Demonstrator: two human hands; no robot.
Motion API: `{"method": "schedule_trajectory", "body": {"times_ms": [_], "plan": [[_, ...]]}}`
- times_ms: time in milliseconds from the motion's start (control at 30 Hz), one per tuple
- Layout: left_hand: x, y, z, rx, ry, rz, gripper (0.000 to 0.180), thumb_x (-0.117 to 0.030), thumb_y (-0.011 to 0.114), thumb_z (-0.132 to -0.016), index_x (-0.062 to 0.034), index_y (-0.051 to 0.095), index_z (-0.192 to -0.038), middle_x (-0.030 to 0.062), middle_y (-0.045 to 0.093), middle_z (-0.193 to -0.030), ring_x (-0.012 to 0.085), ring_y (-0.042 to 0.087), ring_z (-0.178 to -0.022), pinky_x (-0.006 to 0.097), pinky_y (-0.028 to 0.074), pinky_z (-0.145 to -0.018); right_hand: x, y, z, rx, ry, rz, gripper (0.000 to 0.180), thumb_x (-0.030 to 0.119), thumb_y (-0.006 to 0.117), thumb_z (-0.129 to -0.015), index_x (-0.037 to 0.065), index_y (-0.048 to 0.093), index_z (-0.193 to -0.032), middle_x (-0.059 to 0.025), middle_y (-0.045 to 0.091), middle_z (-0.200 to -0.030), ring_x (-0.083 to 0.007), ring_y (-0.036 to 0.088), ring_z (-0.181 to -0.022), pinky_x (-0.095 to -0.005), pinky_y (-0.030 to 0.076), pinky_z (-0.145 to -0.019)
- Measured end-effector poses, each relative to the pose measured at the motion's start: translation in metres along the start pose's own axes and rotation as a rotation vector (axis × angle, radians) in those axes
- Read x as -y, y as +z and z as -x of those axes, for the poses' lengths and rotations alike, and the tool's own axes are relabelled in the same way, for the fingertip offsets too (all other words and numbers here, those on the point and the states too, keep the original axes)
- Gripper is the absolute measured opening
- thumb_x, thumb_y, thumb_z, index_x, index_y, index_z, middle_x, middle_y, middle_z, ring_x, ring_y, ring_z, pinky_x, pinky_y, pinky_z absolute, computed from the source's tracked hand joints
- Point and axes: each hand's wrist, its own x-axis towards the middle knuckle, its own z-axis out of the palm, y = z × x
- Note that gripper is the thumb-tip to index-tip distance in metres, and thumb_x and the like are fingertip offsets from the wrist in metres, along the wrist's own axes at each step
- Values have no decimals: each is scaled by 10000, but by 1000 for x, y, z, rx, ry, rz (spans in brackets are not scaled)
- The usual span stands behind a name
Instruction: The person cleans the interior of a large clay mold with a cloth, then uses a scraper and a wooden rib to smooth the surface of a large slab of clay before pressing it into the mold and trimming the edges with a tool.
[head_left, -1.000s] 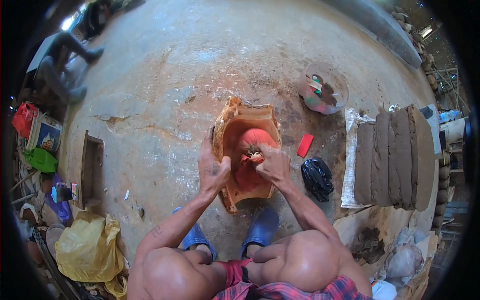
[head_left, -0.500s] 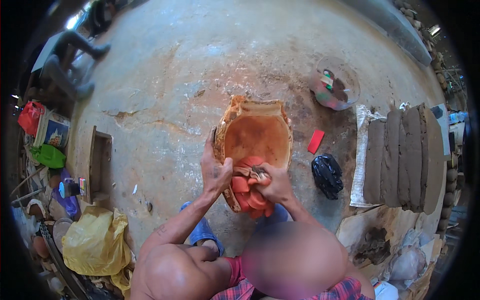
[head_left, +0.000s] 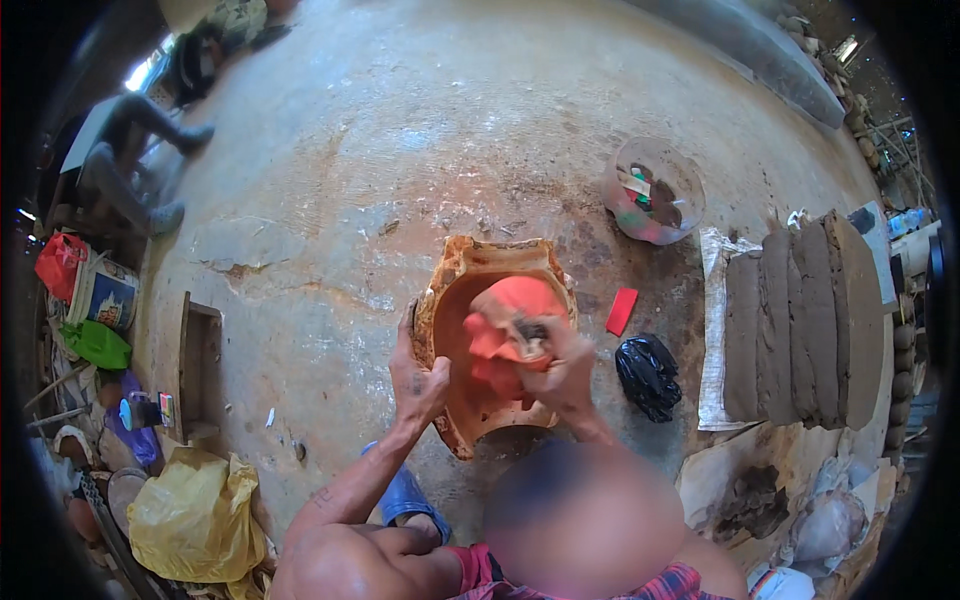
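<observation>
By head camera I find a worn grey floor [head_left: 330, 150], chipped and stained reddish-brown. Directly on it I record a translucent round tub [head_left: 626, 222], a red block [head_left: 622, 311], a black plastic bag [head_left: 648, 378] near that block, a white woven sheet [head_left: 713, 385] beneath grey-brown slabs [head_left: 785, 330], a wooden box [head_left: 186, 365] and a small white scrap [head_left: 270, 417]. I cannot confirm whether the hollow orange mould [head_left: 497, 254] touches it.

There are two hands [head_left: 415, 385] [head_left: 566, 375], one bundle [head_left: 508, 308], one mould [head_left: 500, 258].

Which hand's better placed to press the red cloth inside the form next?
Probably your right hand: it grips the red cloth over the hollow form, while your left hand holds its rim.
</observation>
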Motion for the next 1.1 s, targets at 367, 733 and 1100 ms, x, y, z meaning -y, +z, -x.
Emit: {"method": "schedule_trajectory", "body": {"times_ms": [367, 733, 1100], "plan": [[6, 0, -5, 74, -76, 95, 802, 60, 524, -750, 48, 375, -1538, 210, 584, -1416, 286, 582, -1323, 378, 433, -1152, -17, -7, -60, -246, -192, 55, 344, 251, 811, -774, 68, 691, -1039, -144, 727, -860, -346, 729, -795, -418, 573, -712], [22, 1, -4, 164, -50, 258, 828, 66, 521, -769, 35, 329, -1574, 185, 498, -1504, 271, 507, -1396, 370, 395, -1181, -22, -9, -66, -154, -123, -143, 361, 244, 831, -822, 37, 699, -1086, -164, 736, -919, -352, 726, -874, -430, 550, -753], [32, -11, -14, 196, -80, 237, 835, 62, 530, -761, 31, 328, -1571, 174, 517, -1487, 256, 521, -1376, 380, 410, -1172, -14, 7, -55, -290, -220, -108, 279, 129, 826, -805, 36, 654, -1004, -78, 677, -833, -216, 669, -740, -335, 539, -733]]}}
